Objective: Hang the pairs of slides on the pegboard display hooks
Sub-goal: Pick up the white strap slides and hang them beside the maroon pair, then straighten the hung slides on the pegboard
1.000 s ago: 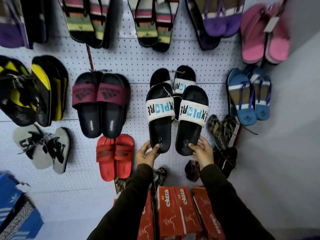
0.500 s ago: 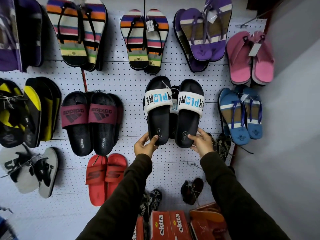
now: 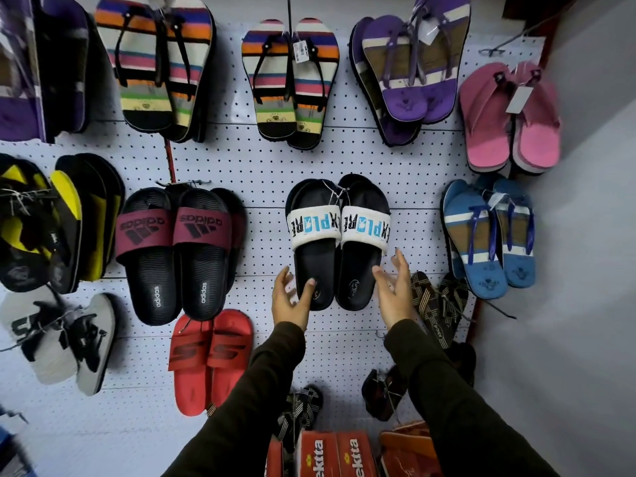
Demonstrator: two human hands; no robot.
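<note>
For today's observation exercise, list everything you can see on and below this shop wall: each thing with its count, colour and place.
Explore slides: one pair, black with white straps, centre.
Adidas slides: one pair, black and maroon, left of centre.
Red slides: one pair, lower middle.
Striped flip-flops: two pairs, multicolour, top.
Purple flip-flops: top right.
Pink flip-flops: one pair, far right.
Blue flip-flops: right.
Yellow-black slides: far left.
Grey slides: one pair, lower left.
Boxes: red, bottom.
Pegboard: white.
Left hand, right hand: open, below the Explore slides.

Approx 13 pairs on pegboard (image 3: 268, 166): 5 slide pairs, 8 flip-flop/sandal pairs. 2 hands. 2 red Ektta boxes (image 3: 330, 454) at 6 o'clock.
</note>
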